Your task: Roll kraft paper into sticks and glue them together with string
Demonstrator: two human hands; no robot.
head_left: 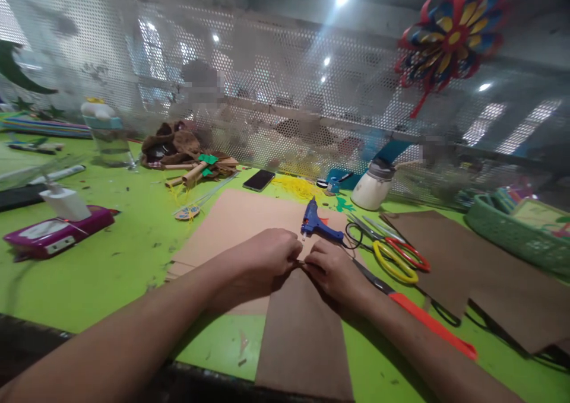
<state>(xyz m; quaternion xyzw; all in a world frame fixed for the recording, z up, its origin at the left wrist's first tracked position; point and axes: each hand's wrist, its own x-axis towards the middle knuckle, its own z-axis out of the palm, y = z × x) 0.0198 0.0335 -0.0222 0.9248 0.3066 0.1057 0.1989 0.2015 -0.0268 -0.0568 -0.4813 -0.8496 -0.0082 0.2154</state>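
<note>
My left hand (pixel 267 257) and my right hand (pixel 332 272) meet over the top end of a dark brown cardboard strip (pixel 305 338). Both have their fingers curled and pinched together around a small thin thing between them that I cannot make out. The strip runs from my hands down to the table's near edge. It lies across a larger tan cardboard sheet (pixel 236 219). A blue glue gun (pixel 316 225) rests just beyond my right hand.
Scissors with yellow, red and black handles (pixel 396 257) lie right of my hands, with orange-handled ones (pixel 427 320) nearer. More brown sheets (pixel 503 284), a green basket (pixel 512 234), a white jar (pixel 373 189), a phone (pixel 259 180) and a purple case (pixel 56 231) sit on the green table (pixel 111 260). Perforated mesh backs it.
</note>
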